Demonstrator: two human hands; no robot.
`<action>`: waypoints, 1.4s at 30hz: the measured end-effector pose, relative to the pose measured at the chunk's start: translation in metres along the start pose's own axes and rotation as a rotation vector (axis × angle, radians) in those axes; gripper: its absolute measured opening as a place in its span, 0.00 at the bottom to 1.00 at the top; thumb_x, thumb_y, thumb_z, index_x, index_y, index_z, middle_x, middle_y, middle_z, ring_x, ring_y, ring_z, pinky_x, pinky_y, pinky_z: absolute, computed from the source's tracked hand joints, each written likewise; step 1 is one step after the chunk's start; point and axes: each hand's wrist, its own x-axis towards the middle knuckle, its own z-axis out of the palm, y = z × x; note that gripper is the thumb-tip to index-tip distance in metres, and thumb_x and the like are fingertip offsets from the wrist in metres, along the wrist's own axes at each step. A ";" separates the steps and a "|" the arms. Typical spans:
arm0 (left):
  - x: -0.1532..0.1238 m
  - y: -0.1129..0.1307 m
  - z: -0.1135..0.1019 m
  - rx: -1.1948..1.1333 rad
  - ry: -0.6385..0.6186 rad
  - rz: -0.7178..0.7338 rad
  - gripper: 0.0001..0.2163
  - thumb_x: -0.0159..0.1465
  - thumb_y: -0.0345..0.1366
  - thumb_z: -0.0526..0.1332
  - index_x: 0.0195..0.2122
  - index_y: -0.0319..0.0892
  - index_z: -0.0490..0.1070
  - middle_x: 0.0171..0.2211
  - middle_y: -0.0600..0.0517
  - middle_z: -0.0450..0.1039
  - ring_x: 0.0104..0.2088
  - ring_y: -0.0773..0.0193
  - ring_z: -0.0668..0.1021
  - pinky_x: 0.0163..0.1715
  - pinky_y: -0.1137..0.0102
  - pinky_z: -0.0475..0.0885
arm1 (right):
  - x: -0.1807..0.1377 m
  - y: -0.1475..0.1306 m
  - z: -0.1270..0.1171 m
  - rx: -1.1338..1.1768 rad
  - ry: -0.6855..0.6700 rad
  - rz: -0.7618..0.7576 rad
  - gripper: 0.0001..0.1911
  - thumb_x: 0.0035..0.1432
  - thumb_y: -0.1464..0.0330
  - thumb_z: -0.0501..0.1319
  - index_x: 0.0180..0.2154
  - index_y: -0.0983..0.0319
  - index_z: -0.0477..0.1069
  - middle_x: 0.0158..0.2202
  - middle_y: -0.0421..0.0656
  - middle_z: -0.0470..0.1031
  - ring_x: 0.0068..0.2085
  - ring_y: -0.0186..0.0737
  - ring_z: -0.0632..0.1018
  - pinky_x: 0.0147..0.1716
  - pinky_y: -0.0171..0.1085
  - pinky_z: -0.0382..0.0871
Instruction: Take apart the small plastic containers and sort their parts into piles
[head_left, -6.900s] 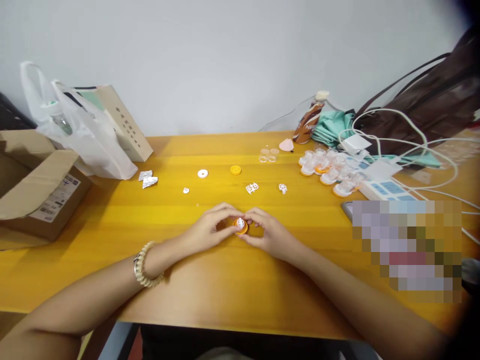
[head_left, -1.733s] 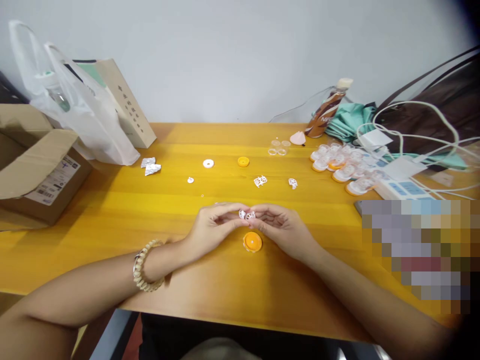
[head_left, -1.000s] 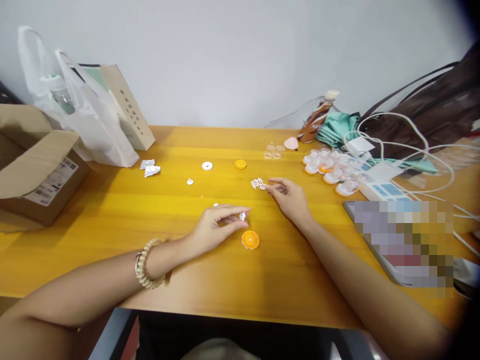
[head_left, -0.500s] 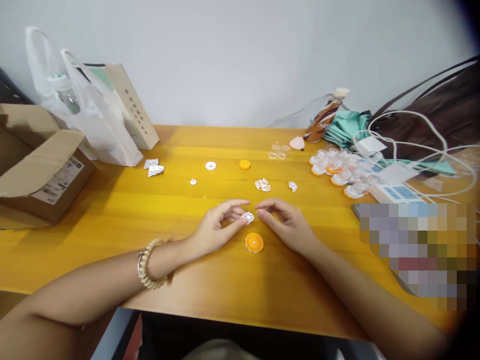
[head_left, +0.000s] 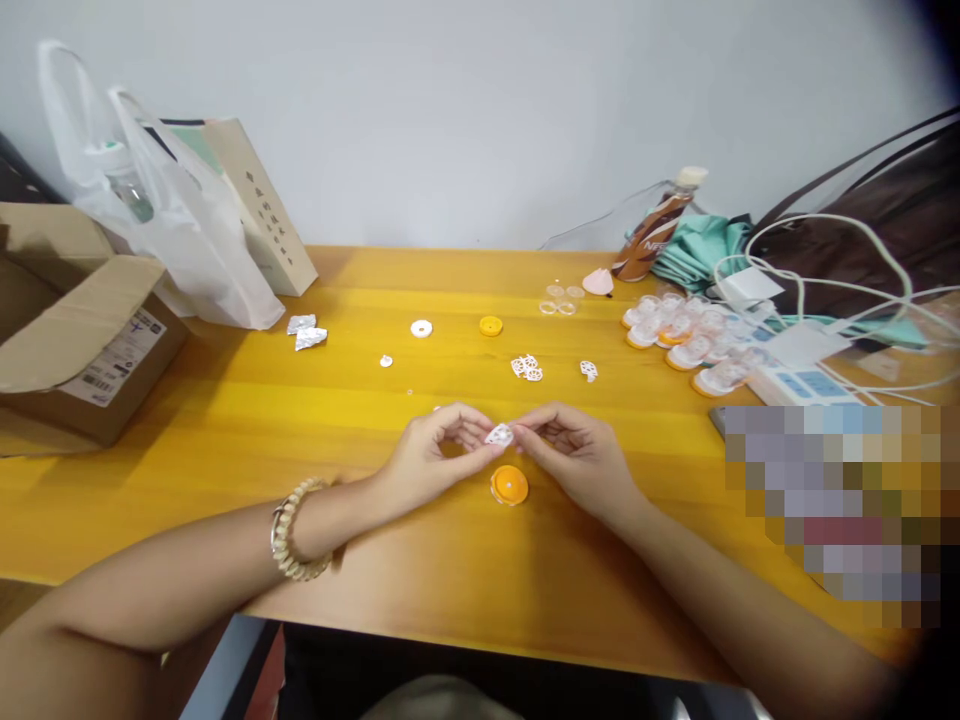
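Between my two hands is a small white openwork plastic piece point(head_left: 499, 435), raised over the table. My left hand point(head_left: 442, 447) pinches its left side between thumb and fingers. The fingertips of my right hand point(head_left: 574, 450) are closed on its right edge. Just below the hands lies a round orange plastic disc point(head_left: 510, 485) with a pale dot in its centre. Beyond them sit a cluster of white openwork pieces point(head_left: 527, 368) and a single similar piece point(head_left: 589, 371). A yellow round part point(head_left: 490, 326) and a white ring point(head_left: 421, 328) lie farther back.
Clear-and-orange round units point(head_left: 694, 340) stand at right beside a power strip point(head_left: 799, 385) and cables. Clear rings point(head_left: 557, 307) and a drink bottle point(head_left: 652, 235) are at the back. Foil scraps point(head_left: 310, 338), a white plastic bag point(head_left: 202, 240) and a cardboard box point(head_left: 142, 350) occupy the left.
My right hand has moved left and its fingertips now meet the white piece, which was held by my left hand alone. The orange disc stays in place.
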 end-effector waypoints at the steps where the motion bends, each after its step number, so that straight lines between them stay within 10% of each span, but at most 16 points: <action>1: 0.000 0.001 0.000 -0.001 0.000 0.001 0.08 0.58 0.36 0.64 0.35 0.37 0.70 0.33 0.49 0.76 0.33 0.68 0.78 0.34 0.74 0.73 | 0.000 -0.001 0.000 0.004 -0.009 0.002 0.04 0.53 0.67 0.63 0.29 0.61 0.71 0.26 0.39 0.75 0.28 0.32 0.75 0.32 0.33 0.71; 22: 0.000 -0.005 -0.004 0.030 0.113 0.160 0.05 0.61 0.30 0.59 0.38 0.38 0.73 0.36 0.48 0.75 0.38 0.66 0.77 0.42 0.71 0.73 | -0.003 -0.003 -0.004 -0.238 -0.170 -0.291 0.08 0.54 0.71 0.62 0.38 0.59 0.70 0.33 0.41 0.75 0.33 0.34 0.76 0.36 0.36 0.72; 42: 0.002 0.004 0.000 -0.164 0.051 0.106 0.03 0.58 0.32 0.64 0.31 0.39 0.76 0.33 0.48 0.78 0.34 0.65 0.79 0.37 0.70 0.75 | -0.007 -0.005 -0.002 -0.206 -0.066 -0.160 0.07 0.58 0.67 0.57 0.30 0.61 0.70 0.27 0.40 0.75 0.29 0.34 0.76 0.31 0.34 0.70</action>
